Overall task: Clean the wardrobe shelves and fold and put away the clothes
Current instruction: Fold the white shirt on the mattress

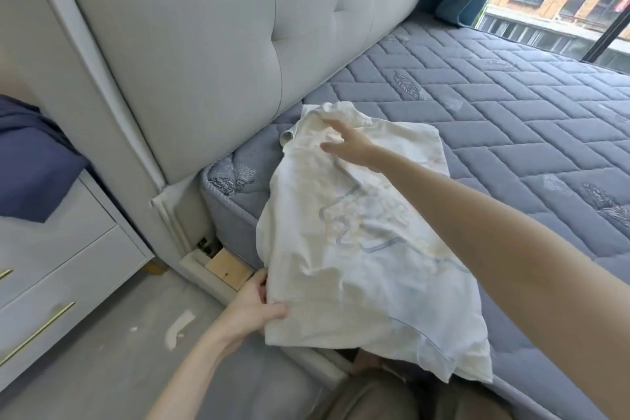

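Pinching hem of shirt (358, 232) with left hand (252, 310), spreading fingers of right hand (351, 143) by collar; probably soft, light, limp, best taken by edges.

Your bed has a bare blue-grey mattress (477, 106) with zigzag stitching. A white shirt (358, 249) lies on its near corner, close to the padded headboard (204, 44) (part of the shirt goes past the mattress edge).
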{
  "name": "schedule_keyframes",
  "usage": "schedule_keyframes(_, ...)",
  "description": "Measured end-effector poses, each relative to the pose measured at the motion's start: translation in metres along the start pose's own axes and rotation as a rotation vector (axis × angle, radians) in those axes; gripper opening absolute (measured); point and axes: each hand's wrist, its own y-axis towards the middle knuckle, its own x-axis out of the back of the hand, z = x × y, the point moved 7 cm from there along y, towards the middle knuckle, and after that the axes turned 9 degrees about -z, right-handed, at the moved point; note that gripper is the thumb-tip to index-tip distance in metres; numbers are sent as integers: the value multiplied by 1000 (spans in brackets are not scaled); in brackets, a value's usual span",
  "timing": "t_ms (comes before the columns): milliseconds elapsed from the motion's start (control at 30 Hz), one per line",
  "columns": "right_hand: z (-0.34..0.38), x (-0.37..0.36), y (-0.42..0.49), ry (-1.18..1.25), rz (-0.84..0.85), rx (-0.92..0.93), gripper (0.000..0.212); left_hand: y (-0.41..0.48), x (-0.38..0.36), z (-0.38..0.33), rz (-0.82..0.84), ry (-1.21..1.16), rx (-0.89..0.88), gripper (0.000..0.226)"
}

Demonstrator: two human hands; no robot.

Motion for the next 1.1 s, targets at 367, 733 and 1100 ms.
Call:
schedule_keyframes(367,-89,81,-123,-288,-336,-208,37,16,33,-96,-727,158,-368,87)
schedule_keyframes(733,-169,106,-182,193,-371,-584,86,114,18,-142,-497,433,-153,79)
schedule_keyframes(1100,-158,127,-191,513,-413,-342,44,95,16,-157,-345,201,-139,47)
